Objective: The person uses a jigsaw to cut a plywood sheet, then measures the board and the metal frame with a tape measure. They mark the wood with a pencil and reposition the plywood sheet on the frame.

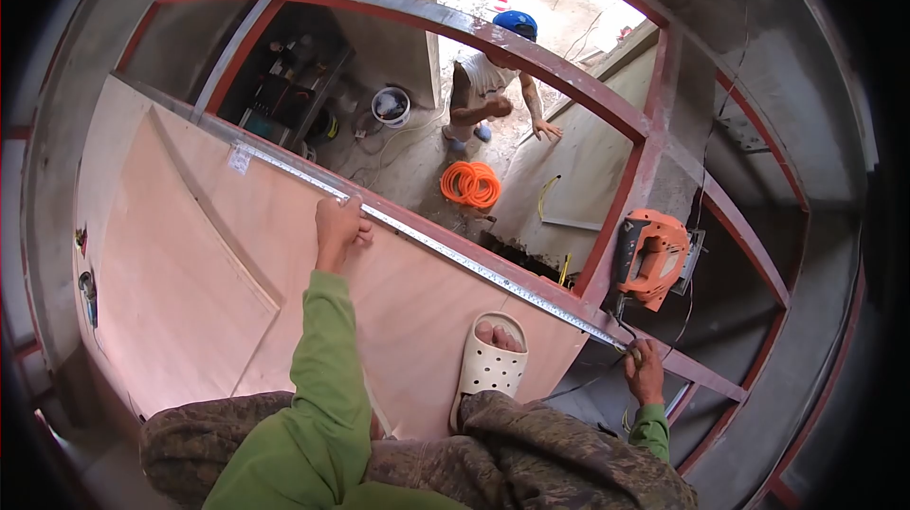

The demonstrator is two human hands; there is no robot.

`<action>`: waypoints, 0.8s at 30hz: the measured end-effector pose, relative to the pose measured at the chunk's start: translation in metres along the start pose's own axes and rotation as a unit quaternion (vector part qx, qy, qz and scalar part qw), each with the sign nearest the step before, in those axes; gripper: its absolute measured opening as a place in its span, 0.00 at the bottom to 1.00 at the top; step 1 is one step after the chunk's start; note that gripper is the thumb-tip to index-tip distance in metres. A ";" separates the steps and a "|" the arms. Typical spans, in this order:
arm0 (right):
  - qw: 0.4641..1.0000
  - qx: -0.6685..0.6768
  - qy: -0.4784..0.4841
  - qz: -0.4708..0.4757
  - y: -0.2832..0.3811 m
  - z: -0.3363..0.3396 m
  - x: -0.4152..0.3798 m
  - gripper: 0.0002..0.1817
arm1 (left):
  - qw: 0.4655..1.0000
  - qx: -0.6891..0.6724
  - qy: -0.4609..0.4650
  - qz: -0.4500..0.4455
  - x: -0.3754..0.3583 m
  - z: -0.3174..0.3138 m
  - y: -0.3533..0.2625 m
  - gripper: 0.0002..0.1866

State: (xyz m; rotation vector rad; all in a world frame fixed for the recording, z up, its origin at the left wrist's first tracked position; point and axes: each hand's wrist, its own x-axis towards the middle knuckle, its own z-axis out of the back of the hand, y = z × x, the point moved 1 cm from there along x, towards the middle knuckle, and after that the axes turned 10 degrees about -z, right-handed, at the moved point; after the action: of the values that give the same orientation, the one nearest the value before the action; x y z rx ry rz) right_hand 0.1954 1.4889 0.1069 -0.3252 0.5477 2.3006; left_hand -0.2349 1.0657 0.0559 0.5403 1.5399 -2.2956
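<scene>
A long white measuring tape [445, 252] with dark markings runs slantwise along the edge of a pinkish plywood sheet [417, 320], beside a red-painted metal beam [417, 216]. My left hand [341, 230] is closed, its curled fingers pinching the tape at the plywood edge. Farther right, my right hand [645, 373] grips the tape's right end past the plywood; its fingers partly hide what lies inside them. Above this hand, an orange jigsaw [651, 259] rests on the metal frame. My foot in a cream clog [491, 358] stands on the plywood.
Below, beyond the frame opening, a person in a blue cap [515, 24] bends beside a board [597, 169]. An orange coiled hose [470, 185] and a white bucket [391, 106] stand on that lower floor. A second plywood piece [180, 264] lies at left.
</scene>
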 end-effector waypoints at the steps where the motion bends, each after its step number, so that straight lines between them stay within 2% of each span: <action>1: 1.000 -0.001 0.001 0.001 -0.001 0.000 0.000 0.09 | 1.000 0.000 -0.001 0.001 0.000 0.000 -0.001 0.15; 24: 1.000 -0.009 0.003 0.009 -0.004 -0.001 0.000 0.10 | 1.000 0.009 -0.007 0.005 0.000 0.000 0.000 0.17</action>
State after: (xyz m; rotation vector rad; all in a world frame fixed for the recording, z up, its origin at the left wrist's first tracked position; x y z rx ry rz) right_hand 0.1982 1.4907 0.1051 -0.3375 0.5351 2.3240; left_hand -0.2347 1.0658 0.0561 0.5347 1.5080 -2.3029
